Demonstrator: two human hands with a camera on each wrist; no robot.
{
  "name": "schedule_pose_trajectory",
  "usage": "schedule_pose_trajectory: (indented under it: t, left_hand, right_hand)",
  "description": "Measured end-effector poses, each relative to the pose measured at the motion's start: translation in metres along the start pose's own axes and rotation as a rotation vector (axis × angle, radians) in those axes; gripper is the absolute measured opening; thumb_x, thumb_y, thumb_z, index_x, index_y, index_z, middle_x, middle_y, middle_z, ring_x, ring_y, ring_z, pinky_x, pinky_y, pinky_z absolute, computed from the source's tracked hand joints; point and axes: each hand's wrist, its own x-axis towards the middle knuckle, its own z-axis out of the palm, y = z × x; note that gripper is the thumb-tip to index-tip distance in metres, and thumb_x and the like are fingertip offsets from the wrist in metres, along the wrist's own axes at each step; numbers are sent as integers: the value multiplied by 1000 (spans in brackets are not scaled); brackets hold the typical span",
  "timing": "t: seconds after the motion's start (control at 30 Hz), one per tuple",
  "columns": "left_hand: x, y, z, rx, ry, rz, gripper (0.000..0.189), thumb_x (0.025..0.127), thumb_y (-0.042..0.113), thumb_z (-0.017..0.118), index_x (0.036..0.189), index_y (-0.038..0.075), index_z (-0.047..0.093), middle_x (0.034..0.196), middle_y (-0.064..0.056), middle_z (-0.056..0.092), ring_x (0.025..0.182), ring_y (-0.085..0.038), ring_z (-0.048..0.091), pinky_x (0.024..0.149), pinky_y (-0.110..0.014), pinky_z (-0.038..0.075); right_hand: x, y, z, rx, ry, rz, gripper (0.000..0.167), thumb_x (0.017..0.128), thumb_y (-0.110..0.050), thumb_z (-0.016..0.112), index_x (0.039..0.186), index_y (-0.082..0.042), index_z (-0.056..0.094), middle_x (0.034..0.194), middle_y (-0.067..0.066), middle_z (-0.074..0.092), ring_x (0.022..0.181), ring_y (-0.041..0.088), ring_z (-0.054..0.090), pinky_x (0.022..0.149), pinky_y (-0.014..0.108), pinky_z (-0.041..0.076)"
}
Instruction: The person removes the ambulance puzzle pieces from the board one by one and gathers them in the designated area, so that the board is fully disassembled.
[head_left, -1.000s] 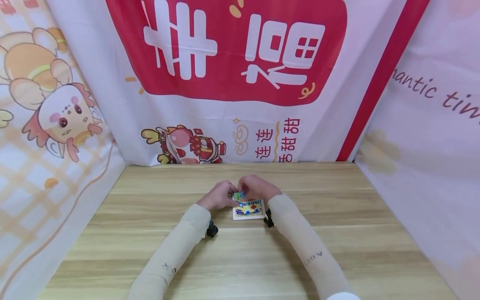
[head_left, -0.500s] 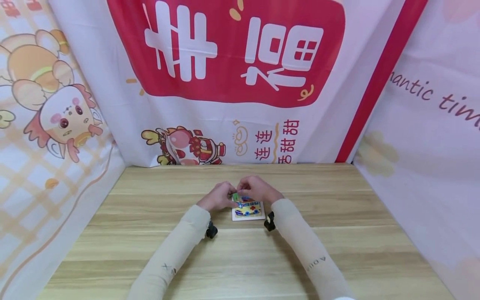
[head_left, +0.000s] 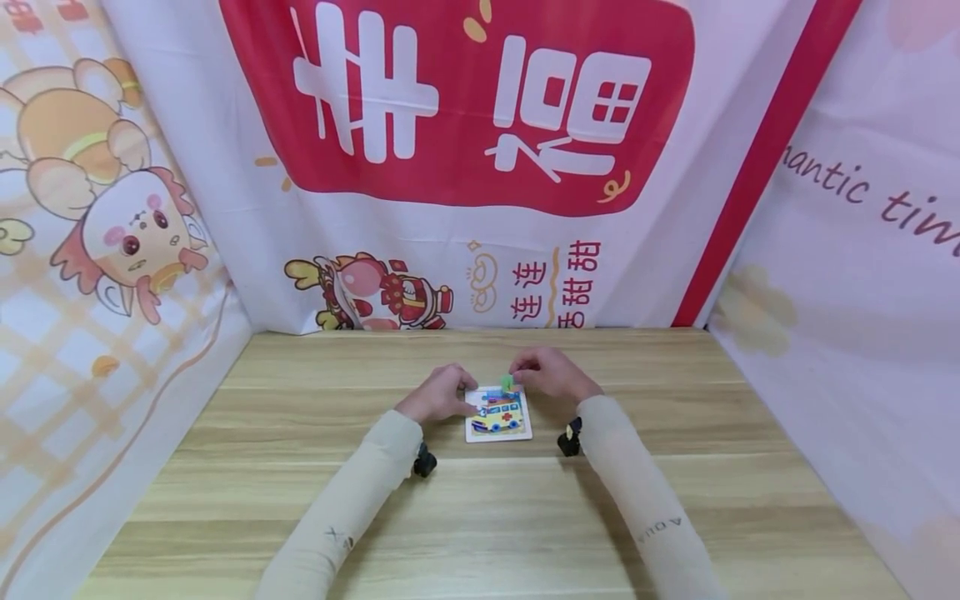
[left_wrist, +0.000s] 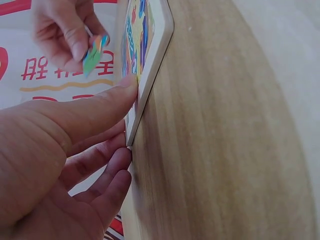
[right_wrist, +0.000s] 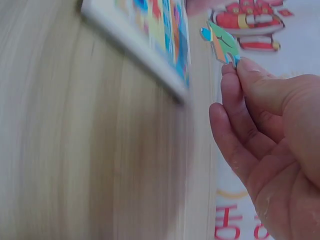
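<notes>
A small jigsaw puzzle board (head_left: 498,435) with a white frame and a yellow ambulance picture lies flat on the table. My left hand (head_left: 442,393) holds its left side; in the left wrist view, the thumb (left_wrist: 112,102) lies on the picture while the other fingers stay at the edge. Between thumb and fingertips, my right hand (head_left: 555,372) pinches a green puzzle piece (right_wrist: 226,44) with orange and blue parts. This piece is raised above the board's far right part. At the board's upper left a pale patch shows.
The wood-grain table (head_left: 480,517) extends around the board. Behind it hangs a white and red printed cloth (head_left: 465,183), and printed cloths also line the left and right sides. A black wrist camera (head_left: 569,438) sits under the right wrist.
My right hand has lifted the green puzzle piece from the board's upper left and carried it to the right. The left hand has stayed at the board's left side.
</notes>
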Motion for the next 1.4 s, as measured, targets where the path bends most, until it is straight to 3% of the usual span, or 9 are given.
schedule_pose_trajectory:
  t: [0.33, 0.6, 0.9, 1.17, 1.4]
  left_hand:
    - [-3, 2, 0, 18, -1, 2, 47, 87, 14, 87, 129, 2, 71, 127, -11, 68, 121, -27, 63, 113, -44, 51]
    - [-4, 2, -1, 19, 0, 4, 47, 86, 15, 88, 129, 2, 71, 126, -10, 67, 120, -27, 63, 113, -44, 52]
    - [-3, 1, -1, 17, 0, 17, 46, 87, 15, 87, 128, 2, 72, 125, -11, 68, 119, -27, 63, 112, -44, 52]
    - [-4, 4, -1, 4, 5, 18, 45, 88, 14, 86, 129, 1, 72, 127, -12, 68, 122, -29, 63, 114, -45, 51]
    - [-1, 0, 0, 47, 9, 35, 45, 87, 16, 88, 126, 1, 73, 123, -11, 69, 118, -27, 64, 111, -44, 52]
  right_hand:
    - [-32, 40, -36, -51, 39, 31, 10, 104, -13, 66, 104, -11, 75, 101, 6, 74, 96, 18, 64, 90, 35, 55]
    - [-42, 61, -48, -73, 69, 55, 9, 103, -11, 67, 104, -11, 76, 100, 5, 74, 97, 17, 64, 93, 38, 54]
    - [-41, 63, -45, -106, 87, 9, 10, 102, -5, 66, 103, -1, 76, 95, 11, 75, 90, 17, 65, 86, 34, 54]
    - [-39, 63, -45, -117, 72, 52, 11, 102, -8, 68, 106, -3, 76, 97, 7, 76, 92, 16, 66, 90, 36, 56]
    - [-38, 52, -45, -146, 48, 115, 10, 100, -10, 72, 108, -5, 76, 102, 6, 76, 97, 17, 68, 95, 42, 59]
